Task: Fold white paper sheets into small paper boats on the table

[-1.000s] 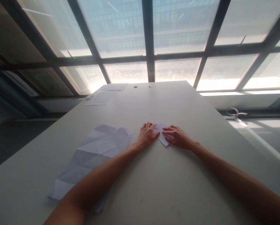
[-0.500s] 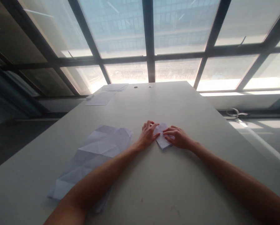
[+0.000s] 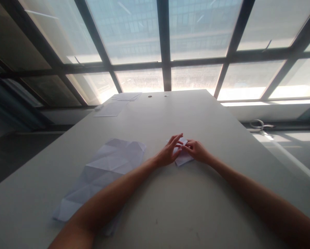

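A small folded white paper [image 3: 184, 159] lies on the table between my hands, with a raised flap near its upper edge. My left hand [image 3: 168, 153] reaches over its left side, fingers stretched out and apart and the thumb close to the paper. My right hand [image 3: 198, 152] has its fingers bent and pinched at the right side of the flap. Both hands hide part of the folds. To the left, partly behind my left forearm, lies a large creased white sheet [image 3: 113, 157].
The white table [image 3: 155, 200] runs away from me towards tall windows. Flat white papers [image 3: 109, 109] lie at its far left edge. A round hole [image 3: 150, 96] shows near the far end. Beyond the right edge, a curled pale strip [image 3: 260, 125] sits near the window base.
My left hand has moved right across the small paper, its fingers now stretched out. The right fingers have closed on a flap, which now stands up; the paper has shifted slightly.
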{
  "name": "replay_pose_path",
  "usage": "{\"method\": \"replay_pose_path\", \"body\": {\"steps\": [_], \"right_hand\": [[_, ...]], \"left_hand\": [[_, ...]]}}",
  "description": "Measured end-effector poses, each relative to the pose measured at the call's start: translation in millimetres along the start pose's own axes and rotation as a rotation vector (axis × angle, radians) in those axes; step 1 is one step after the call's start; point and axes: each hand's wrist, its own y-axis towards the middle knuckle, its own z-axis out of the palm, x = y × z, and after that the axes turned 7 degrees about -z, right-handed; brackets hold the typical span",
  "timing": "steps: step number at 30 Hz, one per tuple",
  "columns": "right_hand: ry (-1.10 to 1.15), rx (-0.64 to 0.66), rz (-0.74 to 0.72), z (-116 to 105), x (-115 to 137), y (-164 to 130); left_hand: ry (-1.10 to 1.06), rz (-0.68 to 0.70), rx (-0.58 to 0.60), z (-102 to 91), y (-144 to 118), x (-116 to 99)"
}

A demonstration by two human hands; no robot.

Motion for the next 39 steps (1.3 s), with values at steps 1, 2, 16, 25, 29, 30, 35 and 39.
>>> {"method": "replay_pose_path", "body": {"steps": [1, 2, 16, 25, 29, 30, 35, 39], "right_hand": [[0.041, -0.021, 0.021, 2, -1, 0], [0.077, -0.041, 0.037, 3, -3, 1], [0.657, -0.304, 0.408, -8, -22, 5], [0.657, -0.298, 0.541, -15, -30, 4], [0.561, -0.307, 0.472, -7, -30, 5], [0.528, -0.308, 0.452, -4, -31, 4], [0.166, -0.329, 0.318, 3, -34, 0], [-0.281, -0.333, 0.165, -2, -26, -6]], "left_hand": [[-0.011, -0.009, 0.009, 0.0, 0, 1], [-0.02, -0.018, 0.017, 0.0, -1, 1], [0.402, -0.17, 0.034, 2.6, 6, 9], [0.605, -0.298, -0.114, -7.6, 5, 4], [0.663, -0.28, -0.087, -8.8, 3, 7], [0.648, -0.24, -0.045, -8.5, 2, 8], [0.585, -0.076, 0.211, -6.0, 1, 9], [0.608, -0.094, 0.254, -5.6, 0, 10]]}}
